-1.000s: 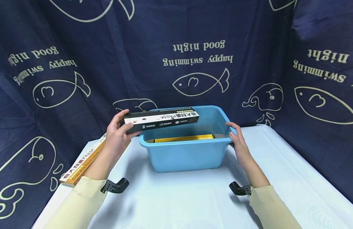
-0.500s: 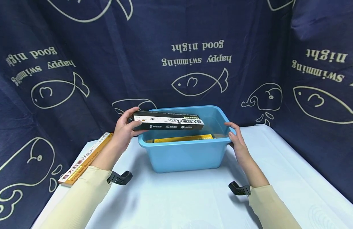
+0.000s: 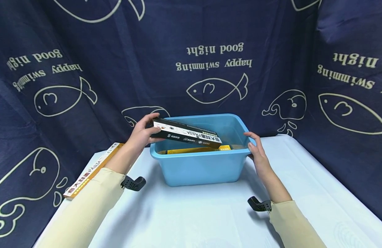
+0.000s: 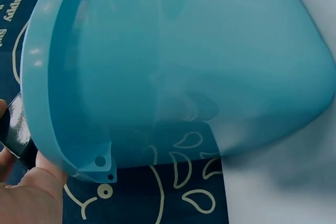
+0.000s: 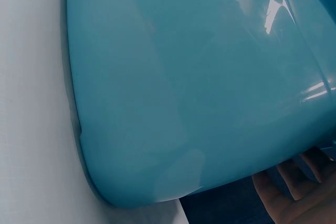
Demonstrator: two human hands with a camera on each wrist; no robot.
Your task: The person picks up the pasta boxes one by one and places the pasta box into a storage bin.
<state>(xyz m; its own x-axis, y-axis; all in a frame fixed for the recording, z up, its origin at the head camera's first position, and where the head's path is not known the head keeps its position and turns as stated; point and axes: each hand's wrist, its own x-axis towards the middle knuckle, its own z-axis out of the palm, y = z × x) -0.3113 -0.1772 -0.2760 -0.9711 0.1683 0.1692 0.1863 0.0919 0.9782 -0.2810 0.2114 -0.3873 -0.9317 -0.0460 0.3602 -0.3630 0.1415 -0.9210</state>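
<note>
A black and white pasta box (image 3: pixel 191 132) is gripped at its left end by my left hand (image 3: pixel 142 133), thumb on the near face. It slants down to the right, its far end inside the blue plastic tub (image 3: pixel 203 169). In the left wrist view, part of the dark box (image 4: pixel 17 129) shows beside the tub's rim (image 4: pixel 39 77). My right hand (image 3: pixel 256 148) grips the tub's right rim; in the right wrist view its fingers (image 5: pixel 291 179) curl beside the tub wall (image 5: pixel 168 87). A yellow box (image 3: pixel 184 150) lies inside the tub, partly hidden by the front rim.
Another pasta box, white and orange (image 3: pixel 95 170), lies on the left of the pale table (image 3: pixel 206 213), partly behind my left forearm. A dark blue curtain (image 3: pixel 147 69) with fish drawings hangs right behind the tub.
My left hand has moved right, carrying the black pasta box over the tub. The box's right end has tipped down into it. My right hand has stayed at the rim.
</note>
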